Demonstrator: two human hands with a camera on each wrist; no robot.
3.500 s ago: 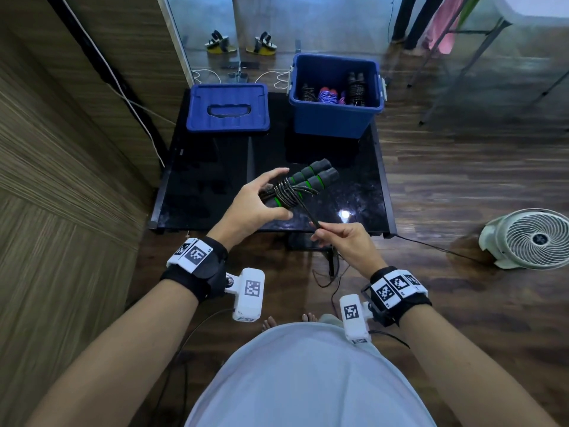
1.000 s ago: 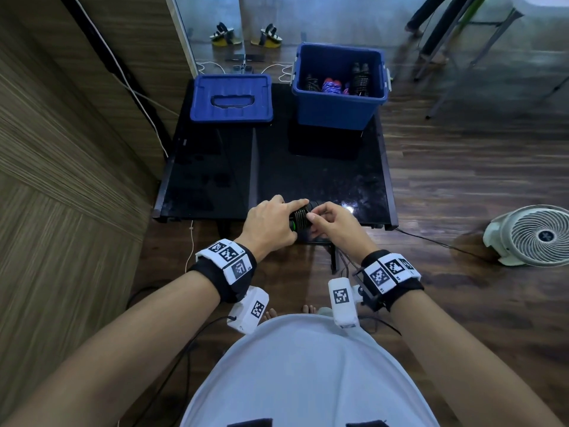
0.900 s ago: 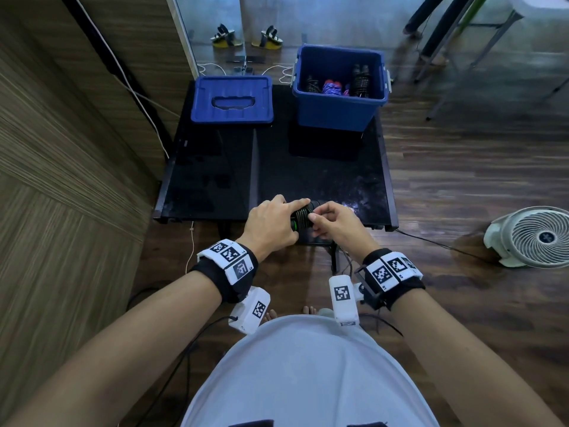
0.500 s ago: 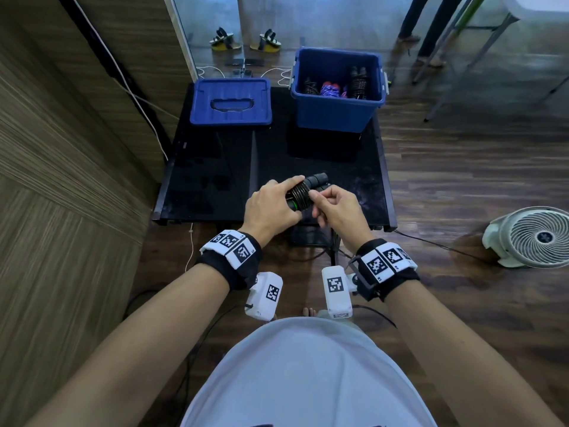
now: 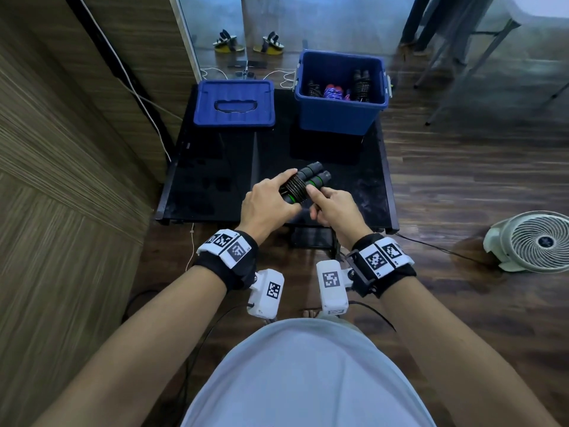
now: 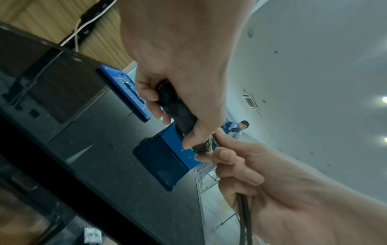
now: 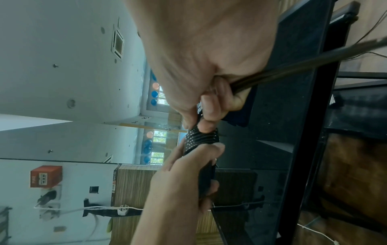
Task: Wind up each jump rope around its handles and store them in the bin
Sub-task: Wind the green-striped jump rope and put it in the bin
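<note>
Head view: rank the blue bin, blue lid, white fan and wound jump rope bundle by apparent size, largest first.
1. blue bin
2. blue lid and white fan: look alike, and the fan is cut off at the frame edge, so unranked
3. jump rope bundle, partly hidden by both hands

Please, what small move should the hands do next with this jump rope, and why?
Probably one more turn: the right hand should lay the loose cord it grips around the handles that the left hand holds. Cord still runs free from the right hand, so the bundle is not ready for the bin.
</note>
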